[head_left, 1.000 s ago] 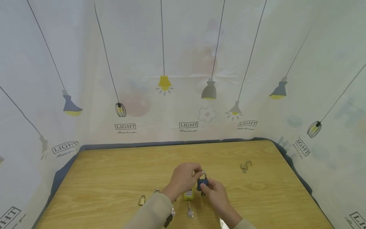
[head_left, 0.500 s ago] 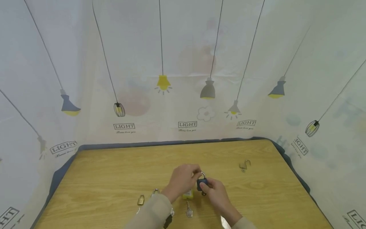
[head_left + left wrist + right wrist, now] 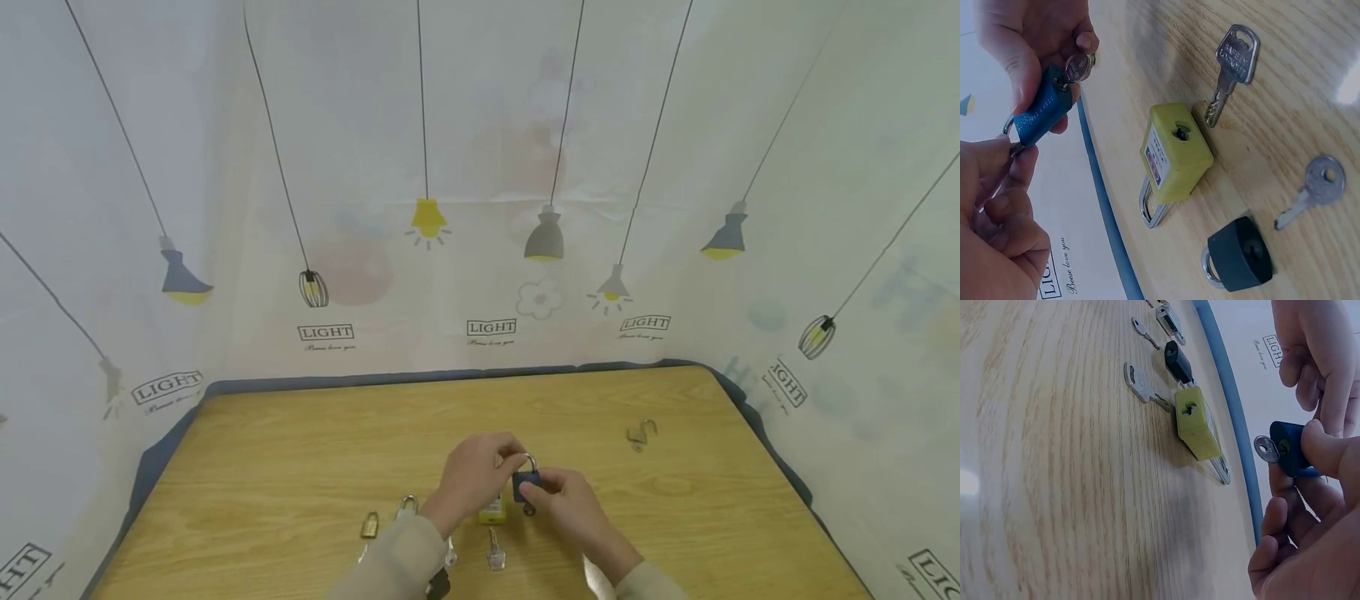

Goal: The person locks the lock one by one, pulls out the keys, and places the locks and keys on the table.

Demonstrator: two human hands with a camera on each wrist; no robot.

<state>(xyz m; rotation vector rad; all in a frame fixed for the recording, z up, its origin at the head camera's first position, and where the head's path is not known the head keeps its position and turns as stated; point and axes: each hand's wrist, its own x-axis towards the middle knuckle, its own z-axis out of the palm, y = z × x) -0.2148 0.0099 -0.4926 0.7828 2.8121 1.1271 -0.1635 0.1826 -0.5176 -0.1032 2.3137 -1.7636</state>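
A blue padlock [image 3: 527, 487] is held between both hands, up off the table. My right hand [image 3: 576, 510] grips its body between thumb and fingers. At the shackle [image 3: 532, 461], my left hand [image 3: 480, 472] pinches with thumb and fingertips. A round-headed key [image 3: 1266, 449] sits in the keyhole at the padlock's bottom. Just below the hands, a yellow padlock [image 3: 1179, 150] lies on the table with a flat silver key [image 3: 1235, 59] by its keyhole end. Beside it are a black padlock [image 3: 1239, 256] and a round-headed key [image 3: 1317, 187].
A small brass padlock [image 3: 370, 525] and a silver one [image 3: 407, 505] lie to the left, partly near the sleeve. Farther back on the right of the wooden table [image 3: 300, 433] is a padlock with its shackle swung out [image 3: 640, 434]. A printed curtain surrounds the table.
Both hands and the blue padlock have shifted slightly left and down. Their hold on it looks the same; the things on the table stay in place.
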